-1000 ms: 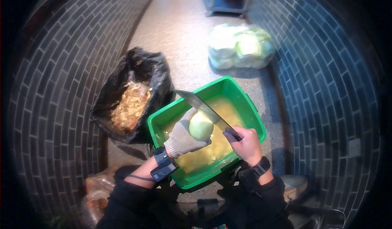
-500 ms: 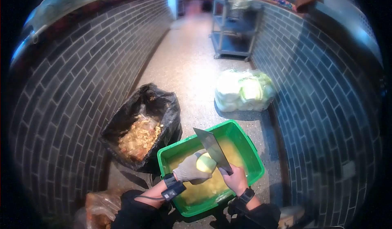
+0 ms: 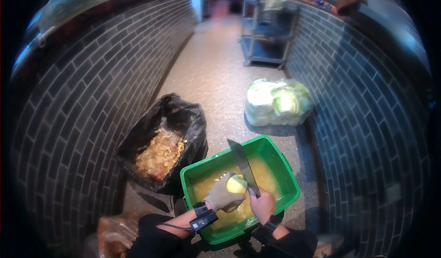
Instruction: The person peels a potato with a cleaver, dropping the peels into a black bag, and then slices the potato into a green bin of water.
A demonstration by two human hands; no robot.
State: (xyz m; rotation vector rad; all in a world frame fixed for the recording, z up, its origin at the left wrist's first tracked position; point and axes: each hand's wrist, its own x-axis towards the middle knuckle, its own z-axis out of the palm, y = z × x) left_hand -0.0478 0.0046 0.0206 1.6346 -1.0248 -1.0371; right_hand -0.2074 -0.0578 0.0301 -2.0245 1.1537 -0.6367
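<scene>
My left hand [image 3: 223, 194], in a grey knit glove, is closed around a peeled, pale yellow potato [image 3: 237, 184]. A cleaver [image 3: 242, 162] is gripped by its handle in my right hand [image 3: 263, 206], its broad blade pointing up and away, right beside the potato. Both hands are over a green plastic tub [image 3: 288, 169]. Cloudy yellowish water [image 3: 264, 170] fills the bottom of the tub, with pale pieces showing in it. The palm side of my left hand is hidden.
Left of the tub stands a bin lined with a black bag [image 3: 195, 124], holding peelings and scraps [image 3: 161, 157]. Wrapped cabbages [image 3: 278, 102] sit on the floor beyond the tub. A wheeled cart [image 3: 266, 30] stands farther back by the right brick wall [image 3: 358, 97]. A clear plastic bag [image 3: 117, 232] lies lower left.
The cleaver has turned more edge-on, its blade narrower in view. The potato has turned slightly in my left hand. The whole scene has shifted a little to the right.
</scene>
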